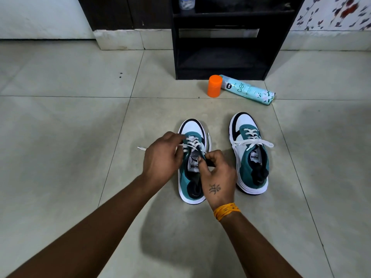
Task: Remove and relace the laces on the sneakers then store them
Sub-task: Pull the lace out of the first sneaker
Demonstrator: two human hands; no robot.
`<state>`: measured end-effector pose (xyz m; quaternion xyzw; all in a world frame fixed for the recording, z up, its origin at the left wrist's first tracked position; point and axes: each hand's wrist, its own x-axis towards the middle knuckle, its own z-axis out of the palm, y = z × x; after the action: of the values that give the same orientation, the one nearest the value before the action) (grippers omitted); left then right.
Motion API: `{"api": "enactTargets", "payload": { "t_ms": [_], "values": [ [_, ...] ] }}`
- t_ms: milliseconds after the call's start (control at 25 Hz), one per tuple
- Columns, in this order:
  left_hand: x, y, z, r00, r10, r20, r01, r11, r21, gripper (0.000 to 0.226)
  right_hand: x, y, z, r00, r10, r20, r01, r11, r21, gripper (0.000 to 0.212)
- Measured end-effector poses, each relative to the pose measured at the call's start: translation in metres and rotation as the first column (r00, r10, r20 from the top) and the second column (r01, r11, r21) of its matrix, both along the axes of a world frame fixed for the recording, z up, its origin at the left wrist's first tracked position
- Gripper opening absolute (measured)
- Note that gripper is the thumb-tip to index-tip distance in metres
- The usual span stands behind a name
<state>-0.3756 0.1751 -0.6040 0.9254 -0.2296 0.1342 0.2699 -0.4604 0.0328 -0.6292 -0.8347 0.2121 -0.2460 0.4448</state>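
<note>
Two teal, white and black sneakers stand side by side on the tiled floor, toes pointing away from the person. The left hand curls over the left sneaker, its fingers pinching the white lace at the eyelets; one lace end sticks out just left of that hand. The right hand, just right of the left one, pinches the lace near the tongue; it has an orange thread band on its wrist. The right sneaker, to the right of the right hand and untouched, is laced and tied in a bow. Beyond both hands an orange cap touches a spray can lying before a dark cabinet.
</note>
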Motion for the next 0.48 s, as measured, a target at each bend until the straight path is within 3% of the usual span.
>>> {"api": "enactTargets", "payload": {
  "t_ms": [80,120,200,280,320,360,400,480],
  "values": [
    [0.004,0.002,0.006,0.988,-0.125,0.092,0.108,0.979,0.173,0.021,0.0,0.0,0.001,1.0,0.005,-0.002,-0.005,1.0,-0.007,0.013],
    [0.005,0.0,0.006,0.985,-0.131,0.108,0.112,0.979,0.17,0.017,0.0,-0.001,0.001,1.0,0.01,-0.003,-0.01,1.0,-0.01,0.013],
    [0.006,-0.002,0.006,0.999,0.022,0.033,-0.02,0.997,-0.081,0.008,0.0,0.0,0.001,1.0,0.014,-0.007,-0.014,1.0,-0.002,0.013],
    [0.009,0.0,0.006,0.925,0.251,-0.286,-0.346,0.866,-0.362,0.011,0.0,-0.001,0.001,1.0,0.008,-0.012,-0.008,1.0,0.002,0.013],
    [0.01,0.003,0.007,0.877,0.295,-0.38,-0.434,0.824,-0.363,0.012,0.0,0.0,0.0,1.0,0.01,-0.008,-0.01,1.0,0.003,0.013],
    [0.01,0.006,0.007,0.892,0.313,-0.327,-0.409,0.867,-0.286,0.011,0.0,0.0,0.0,1.0,0.017,-0.001,-0.017,1.0,0.003,0.012],
    [0.009,0.009,0.005,0.948,0.266,-0.174,-0.292,0.944,-0.151,0.016,0.0,0.002,-0.001,1.0,0.026,0.006,-0.026,1.0,0.002,0.012],
    [0.008,0.014,0.001,0.992,-0.017,0.127,-0.002,0.99,0.141,0.029,0.0,0.004,-0.002,0.999,0.033,0.016,-0.033,0.999,-0.002,0.012]
  ]
}}
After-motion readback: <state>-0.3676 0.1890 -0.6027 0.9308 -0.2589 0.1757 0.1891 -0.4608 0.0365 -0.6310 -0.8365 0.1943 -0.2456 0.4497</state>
